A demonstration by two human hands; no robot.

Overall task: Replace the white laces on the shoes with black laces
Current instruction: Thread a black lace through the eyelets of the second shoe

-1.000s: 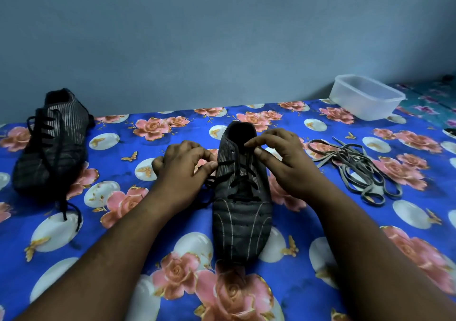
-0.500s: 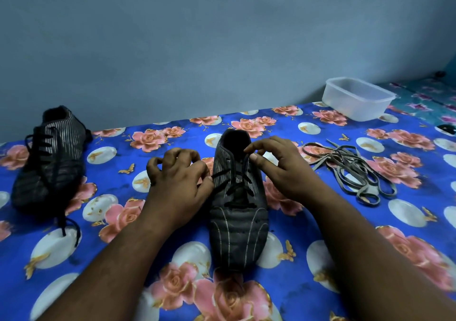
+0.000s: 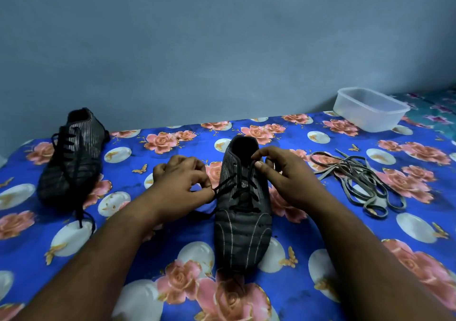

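Two dark striped shoes sit on a blue bedsheet printed with pink roses, white circles and small gold butterflies; behind it, from nine o'clock across to three, runs a plain blue-grey wall. At about ten o'clock the far shoe lies with its opening toward the wall, fully laced in black, one loose end trailing onto the sheet near its toe. The left hand is just left of centre, fingers curled, pinching one end of the black lace and drawing it out sideways from the near shoe, which stands at the centre with its toe pointing to six o'clock. The lace is threaded through the lower eyelets; how many rows are done is hard to make out against the dark upper. The right hand is at the shoe's collar, thumb and forefinger pinching the other end of the lace by the top eyelets, and it hides part of the shoe's right side. At two to three o'clock the pale laces lie in a loose tangle, looking grey in this light. At one o'clock a clear plastic tub stands by the wall. Beyond it the sheet changes to a teal pattern, cut off by the edge.
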